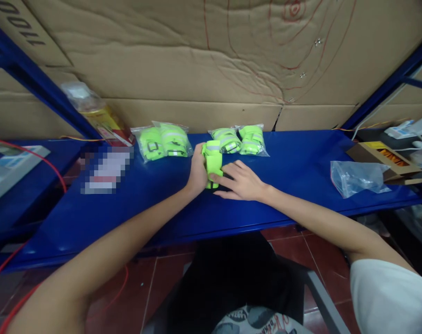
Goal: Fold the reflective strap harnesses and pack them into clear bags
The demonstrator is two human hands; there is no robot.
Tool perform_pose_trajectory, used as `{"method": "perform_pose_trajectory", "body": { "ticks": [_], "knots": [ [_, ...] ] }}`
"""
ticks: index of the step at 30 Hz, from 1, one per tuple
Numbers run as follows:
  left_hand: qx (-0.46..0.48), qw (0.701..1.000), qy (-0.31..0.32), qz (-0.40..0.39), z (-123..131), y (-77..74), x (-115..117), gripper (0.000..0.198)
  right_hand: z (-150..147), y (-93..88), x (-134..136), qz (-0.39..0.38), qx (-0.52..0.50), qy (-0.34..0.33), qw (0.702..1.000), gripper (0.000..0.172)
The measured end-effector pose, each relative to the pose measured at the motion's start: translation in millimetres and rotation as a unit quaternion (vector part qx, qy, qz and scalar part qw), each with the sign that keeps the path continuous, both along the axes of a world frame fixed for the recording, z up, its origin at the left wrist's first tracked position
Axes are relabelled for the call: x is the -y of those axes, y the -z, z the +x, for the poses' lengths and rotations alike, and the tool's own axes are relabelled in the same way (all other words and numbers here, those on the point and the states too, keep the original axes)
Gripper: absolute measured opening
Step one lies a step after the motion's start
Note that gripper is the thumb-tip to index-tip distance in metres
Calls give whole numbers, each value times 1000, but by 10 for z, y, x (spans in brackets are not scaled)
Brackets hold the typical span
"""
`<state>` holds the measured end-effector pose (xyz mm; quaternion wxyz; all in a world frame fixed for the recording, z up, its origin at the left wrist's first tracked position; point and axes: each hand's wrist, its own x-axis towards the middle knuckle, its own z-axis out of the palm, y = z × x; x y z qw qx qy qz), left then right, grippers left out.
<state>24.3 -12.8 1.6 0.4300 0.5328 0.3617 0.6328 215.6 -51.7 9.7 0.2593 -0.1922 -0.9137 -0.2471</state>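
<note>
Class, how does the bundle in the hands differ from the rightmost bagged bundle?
The held bundle is bare; the bagged bundle is inside clear plastic. The held bundle is in the left hand, the right hand touching it; the bagged bundle lies untouched near the cardboard. Both are bright yellow-green.

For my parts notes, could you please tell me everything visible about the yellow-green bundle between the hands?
The yellow-green bundle looks like folded fabric strap, with a pale grey band near the top and a small dark piece below. It is unbagged, at the blue table; upright or tilted is unclear. The left hand grips its left side; the right hand touches its lower part.
</note>
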Motion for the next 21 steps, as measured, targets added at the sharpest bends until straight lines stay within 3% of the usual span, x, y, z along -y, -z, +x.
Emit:
{"method": "perform_pose_trajectory", "body": {
  "ticks": [3, 5, 7, 9, 13, 18, 21],
  "knots": [
    [-250, 965, 22, 82, -139, -52, -15, 24, 93, -28, -12, -4, -5, -60, 998, 38],
    [-342, 934, 32, 99, -176, -85, -3, 29, 188, -93, -14, -25, -32, -50, 998, 33],
    [-390, 912, 33, 119, -174, -106, 9, 30, 334, -208, -14, -39, -84, 8, 996, 27],
    [-424, 895, 29, 134, -157, -113, 6, 29, 550, -346, 2, -38, -154, 108, 981, 24],
    [-464, 874, 9, 147, -155, -104, -36, 26, 1174, -470, 176, 19, -239, 367, 899, 37],
    [-492, 857, 3, 150, -167, -113, -64, 34, 2008, -184, 599, 85, -226, 546, 802, 44],
    [-516, 844, 1, 149, -133, -142, -60, 37, 2299, -40, 758, -2, -153, 660, 735, 46]
  ]
}}
